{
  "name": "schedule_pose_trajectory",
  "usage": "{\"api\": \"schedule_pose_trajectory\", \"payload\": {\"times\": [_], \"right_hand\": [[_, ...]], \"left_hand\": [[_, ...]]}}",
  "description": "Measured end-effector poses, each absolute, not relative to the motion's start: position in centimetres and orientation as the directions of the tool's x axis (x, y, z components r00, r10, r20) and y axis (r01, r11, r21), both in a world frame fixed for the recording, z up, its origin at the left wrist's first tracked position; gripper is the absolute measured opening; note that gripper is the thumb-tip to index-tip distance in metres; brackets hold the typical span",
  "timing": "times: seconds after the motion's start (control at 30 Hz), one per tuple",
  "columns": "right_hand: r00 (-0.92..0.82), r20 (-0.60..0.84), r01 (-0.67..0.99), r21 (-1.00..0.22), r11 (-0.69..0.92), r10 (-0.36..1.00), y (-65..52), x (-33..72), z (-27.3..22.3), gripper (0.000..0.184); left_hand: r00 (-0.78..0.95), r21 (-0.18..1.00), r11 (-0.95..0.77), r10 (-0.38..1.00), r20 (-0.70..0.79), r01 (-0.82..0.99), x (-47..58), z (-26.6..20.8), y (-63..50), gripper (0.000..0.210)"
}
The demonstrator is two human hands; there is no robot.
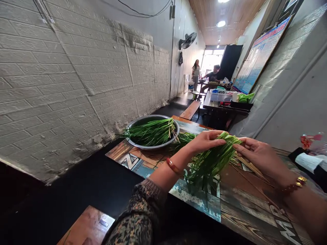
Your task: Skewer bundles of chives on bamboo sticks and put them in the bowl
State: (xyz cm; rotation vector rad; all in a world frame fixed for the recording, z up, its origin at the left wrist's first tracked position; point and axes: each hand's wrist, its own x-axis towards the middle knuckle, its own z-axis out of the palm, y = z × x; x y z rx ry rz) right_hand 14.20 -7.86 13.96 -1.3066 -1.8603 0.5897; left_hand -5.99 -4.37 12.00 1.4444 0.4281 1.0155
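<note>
A bunch of garlic chives (pixel 213 163) hangs above the table, pale stem ends up and dark green leaves drooping down. My left hand (pixel 205 141) is closed round it near the stem ends, thumb across the front. At the right side of those ends, my right hand (pixel 254 153) pinches the stems with thumb and fingers. Whether anything thin is also between these fingers cannot be made out. Below the right hand, several bamboo skewers (pixel 252 170) lie on the table. More chives (pixel 186 137) rest on the table behind my left wrist.
A metal basin (pixel 141 147) of chives stands at the table's far left corner. The patterned wooden table (pixel 242 199) spans the front. A bench (pixel 191 110) and another table (pixel 208 102) with boxes stand beyond. Two people are at the far end. A brick-patterned wall (pixel 102 78) runs along the left.
</note>
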Motion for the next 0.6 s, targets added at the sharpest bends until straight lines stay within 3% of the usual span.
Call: {"api": "schedule_pose_trajectory", "payload": {"times": [0.07,0.17,0.23,0.3,0.4,0.6], "right_hand": [[-0.150,0.251,0.574,-0.765,0.291,0.956,-8.2,14.9,13.4,0.041],[-0.107,0.172,0.453,-0.868,0.202,0.979,-8.6,16.2,12.3,0.033],[-0.080,0.116,0.371,-0.918,0.137,0.990,-8.6,16.7,11.5,0.029],[-0.056,0.058,0.316,-0.946,0.073,0.997,-8.3,16.8,11.1,0.026],[-0.060,0.015,0.268,-0.963,0.031,0.998,-7.9,16.0,11.0,0.024],[-0.089,0.020,0.302,-0.952,0.046,0.996,-7.7,14.2,11.7,0.023]], "left_hand": [[0.437,0.929,-0.240,0.830,0.347,-0.281,-7.8,12.4,-5.4,0.046],[0.060,0.876,-0.412,0.897,0.439,-0.253,-12.5,13.3,-6.6,0.036],[-0.214,0.828,-0.526,0.847,0.487,-0.196,-16.4,13.6,-6.4,0.034],[-0.377,0.840,-0.530,0.806,0.457,-0.116,-19.9,13.4,-5.1,0.032],[-0.400,0.955,-0.294,0.879,0.260,-0.027,-23.0,12.0,-2.1,0.029],[-0.182,0.999,-0.029,0.983,0.025,-0.015,-22.9,8.5,2.8,0.039]]}}
